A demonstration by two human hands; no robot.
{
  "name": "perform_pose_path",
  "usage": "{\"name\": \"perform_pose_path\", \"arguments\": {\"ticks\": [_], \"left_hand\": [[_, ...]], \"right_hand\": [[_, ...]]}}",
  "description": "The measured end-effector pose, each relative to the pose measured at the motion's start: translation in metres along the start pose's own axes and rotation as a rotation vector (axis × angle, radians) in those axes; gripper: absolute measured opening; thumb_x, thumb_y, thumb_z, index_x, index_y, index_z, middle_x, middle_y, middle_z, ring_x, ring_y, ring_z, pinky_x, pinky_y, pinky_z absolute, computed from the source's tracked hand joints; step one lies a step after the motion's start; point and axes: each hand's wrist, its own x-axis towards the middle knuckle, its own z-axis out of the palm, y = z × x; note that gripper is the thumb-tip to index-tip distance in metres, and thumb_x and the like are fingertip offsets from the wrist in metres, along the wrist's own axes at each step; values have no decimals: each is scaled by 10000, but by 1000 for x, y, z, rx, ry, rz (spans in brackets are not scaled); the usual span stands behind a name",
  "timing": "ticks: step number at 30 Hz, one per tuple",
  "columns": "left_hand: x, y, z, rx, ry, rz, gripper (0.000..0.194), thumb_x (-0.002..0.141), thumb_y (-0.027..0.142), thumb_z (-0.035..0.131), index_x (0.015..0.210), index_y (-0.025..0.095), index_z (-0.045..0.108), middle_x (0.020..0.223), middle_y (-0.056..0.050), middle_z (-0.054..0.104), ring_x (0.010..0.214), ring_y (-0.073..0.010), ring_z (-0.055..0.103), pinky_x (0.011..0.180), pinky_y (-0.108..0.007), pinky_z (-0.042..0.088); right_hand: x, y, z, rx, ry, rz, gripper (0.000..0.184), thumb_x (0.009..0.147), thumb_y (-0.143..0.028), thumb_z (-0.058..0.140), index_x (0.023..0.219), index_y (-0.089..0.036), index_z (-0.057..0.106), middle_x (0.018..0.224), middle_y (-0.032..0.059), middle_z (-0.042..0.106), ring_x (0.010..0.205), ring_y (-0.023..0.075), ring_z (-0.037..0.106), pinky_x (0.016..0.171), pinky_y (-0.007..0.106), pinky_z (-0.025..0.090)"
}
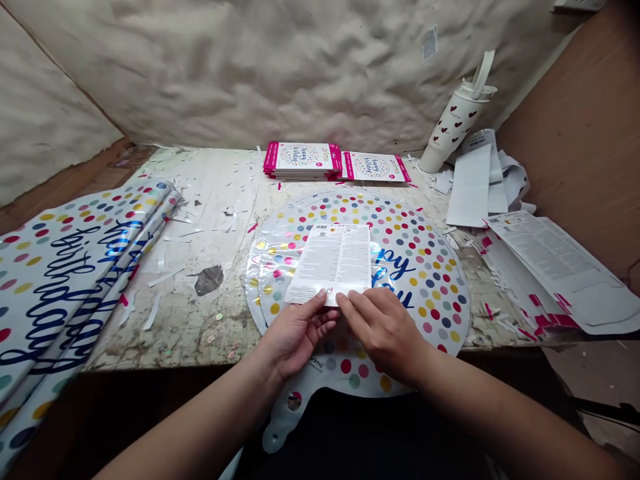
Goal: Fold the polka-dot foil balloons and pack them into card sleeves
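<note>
Printed instruction sheet (333,263) here, lying on the middle of a round polka-dot foil balloon (425,293), a bit skewed. Both hands are right on its bottom edge: the left hand (295,333) has its fingers curled in, with the thumb pinching the paper, and the right hand (383,330) has its fingers closed on the edge beside it. The balloon's tail (287,417) hangs over the front edge of the worn tabletop (215,200). Along the left edge there's a pile of flat birthday foil balloons (60,287), and paper scraps (160,280) are scattered around. Loose white paper sheets (555,267) sit at the right edge. Two stacks of pink-edged balloon packs (303,160) line the far edge, with a heart-print tumbler (453,127) in the far right corner.
</note>
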Motion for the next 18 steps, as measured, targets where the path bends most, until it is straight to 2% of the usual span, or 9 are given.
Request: {"name": "perform_pose_path", "arguments": {"ticks": [3, 7, 11, 13, 15, 18], "left_hand": [[1, -1, 2, -52, 39, 17, 39, 814, 142, 591, 777, 128, 592, 617, 2, 615, 514, -72, 588, 515, -168, 514], [-1, 2, -1, -81, -21, -17, 171, 859, 258, 527, 794, 122, 607, 667, -38, 646, 591, -114, 622, 570, -221, 532], [-3, 5, -5, 206, -69, 142, 241, 817, 309, 571, 808, 83, 655, 717, -87, 684, 654, -168, 648, 589, -253, 527], [-5, 5, -5, 323, -89, 195, 274, 782, 356, 605, 772, 91, 671, 713, -83, 691, 678, -187, 650, 622, -272, 527], [-6, 4, -6, 401, -115, 226, 301, 771, 398, 606, 763, 107, 683, 715, -73, 695, 685, -193, 649, 643, -279, 521], [-6, 4, -8, 465, -111, 276, 326, 779, 422, 591, 775, 112, 690, 715, -69, 699, 671, -189, 648, 638, -269, 512]], "right_hand": [[-4, -2, 2, 3, -14, 16, 322, 879, -79, 374, 1155, -55, 539, 889, 141, 629, 806, 228, 534, 700, 388, 437], [-3, 5, -2, 150, -55, 79, 323, 875, -88, 380, 1169, -76, 512, 887, 126, 619, 816, 219, 527, 727, 377, 441], [5, 13, 1, 466, -64, 271, 225, 856, -222, 487, 1066, -149, 528, 895, 81, 584, 835, 184, 520, 752, 320, 447], [12, 11, 10, 458, -44, 284, 124, 861, -196, 453, 935, -161, 546, 852, 75, 572, 817, 183, 508, 754, 319, 435], [20, 8, 18, 391, -40, 246, 146, 851, -127, 397, 821, -159, 536, 801, 83, 557, 789, 195, 490, 735, 333, 424], [23, 12, 13, 467, -47, 310, 139, 840, -106, 381, 800, -157, 505, 788, 81, 546, 756, 184, 488, 690, 309, 432]]}}
